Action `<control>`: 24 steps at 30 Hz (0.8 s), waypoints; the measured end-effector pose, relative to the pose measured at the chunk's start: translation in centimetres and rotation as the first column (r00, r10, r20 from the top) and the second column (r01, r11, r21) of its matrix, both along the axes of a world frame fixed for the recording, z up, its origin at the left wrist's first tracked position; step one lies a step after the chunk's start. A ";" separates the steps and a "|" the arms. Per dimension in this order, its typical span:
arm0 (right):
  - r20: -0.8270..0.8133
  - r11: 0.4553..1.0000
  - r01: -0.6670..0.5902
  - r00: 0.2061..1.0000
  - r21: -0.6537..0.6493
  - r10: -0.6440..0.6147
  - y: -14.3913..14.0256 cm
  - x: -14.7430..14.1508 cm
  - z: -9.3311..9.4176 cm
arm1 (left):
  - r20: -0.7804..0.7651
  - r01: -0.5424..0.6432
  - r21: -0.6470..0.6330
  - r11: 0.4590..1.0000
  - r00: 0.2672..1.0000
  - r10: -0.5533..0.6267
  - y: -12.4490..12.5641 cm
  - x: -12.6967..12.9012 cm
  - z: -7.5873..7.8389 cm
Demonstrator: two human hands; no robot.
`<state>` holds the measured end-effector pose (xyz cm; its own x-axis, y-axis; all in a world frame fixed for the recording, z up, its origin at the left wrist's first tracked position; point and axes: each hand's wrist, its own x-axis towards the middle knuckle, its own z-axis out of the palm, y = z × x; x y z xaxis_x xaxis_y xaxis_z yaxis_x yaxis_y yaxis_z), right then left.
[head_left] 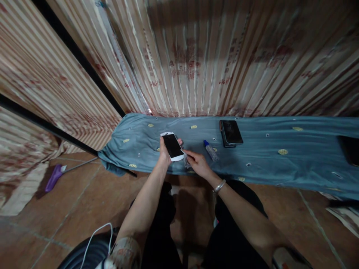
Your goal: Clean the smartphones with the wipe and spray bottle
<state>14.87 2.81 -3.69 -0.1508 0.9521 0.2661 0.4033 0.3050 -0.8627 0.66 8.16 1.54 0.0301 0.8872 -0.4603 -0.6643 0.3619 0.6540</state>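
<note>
My left hand is closed round a white smartphone with a dark screen, held tilted above the blue cloth; some fingertips show past its right edge. My right hand is at the phone's lower right corner, thumb and fingers pinched on a small translucent piece, perhaps thin plastic. Whether that piece touches the phone I cannot tell. Just right of the hands lies a clear plastic tube with a blue cap.
A blue patterned cloth covers the long narrow table. On it are a stack of dark phones and, at the far right, a black flat device. Black poles and striped curtains stand behind. A purple-handled tool is at the floor's left.
</note>
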 end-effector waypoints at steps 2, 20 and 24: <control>0.020 0.997 0.053 0.998 0.055 -0.054 0.0 0.4 0.0 | 0.010 -0.020 -0.011 1.000 1.000 0.020 0.3 0.0 -0.1; 0.337 0.876 0.051 0.911 0.479 -0.238 -1.3 1.3 0.8 | 0.093 -0.037 -0.089 0.995 0.995 0.045 1.7 3.3 -0.9; 0.350 0.866 -0.019 0.919 0.500 -0.181 -1.9 0.6 0.6 | 0.093 -0.066 -0.094 0.993 0.993 0.075 1.7 3.4 -1.2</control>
